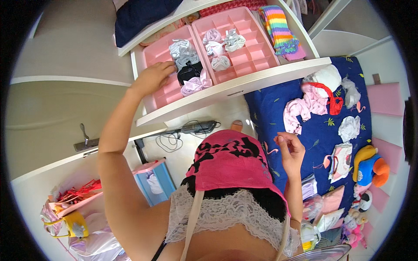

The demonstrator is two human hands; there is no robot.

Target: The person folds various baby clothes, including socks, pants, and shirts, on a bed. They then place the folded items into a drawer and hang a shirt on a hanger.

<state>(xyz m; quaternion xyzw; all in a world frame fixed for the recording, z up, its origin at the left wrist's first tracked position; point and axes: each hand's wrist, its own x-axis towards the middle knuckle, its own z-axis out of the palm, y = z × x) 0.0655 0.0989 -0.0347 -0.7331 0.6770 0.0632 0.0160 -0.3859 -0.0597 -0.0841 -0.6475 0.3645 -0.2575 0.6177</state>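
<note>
My left hand [156,77] reaches into the left pink divided organizer [153,55] in the pulled-out drawer. Its fingertips are beside a grey folded cloth [184,52] and a black folded garment [190,72]; whether they grip anything is hidden. A lilac garment with a bow [196,84] lies nearest the drawer front. In the right pink organizer [264,62] sit several rolled pieces, among them a white one [220,62] and a grey-white one [234,40]. My right hand [289,150] is raised with curled fingers over the edge of the blue bedspread; nothing shows in it.
A striped knitted scarf [279,29] lies at the drawer's right end. On the blue bedspread [274,94] are pink printed clothing [295,114], a red strap [334,102] and plush toys [372,169]. A cordless vacuum cleaner [199,127] with a cable lies on the floor below the drawer front [267,76].
</note>
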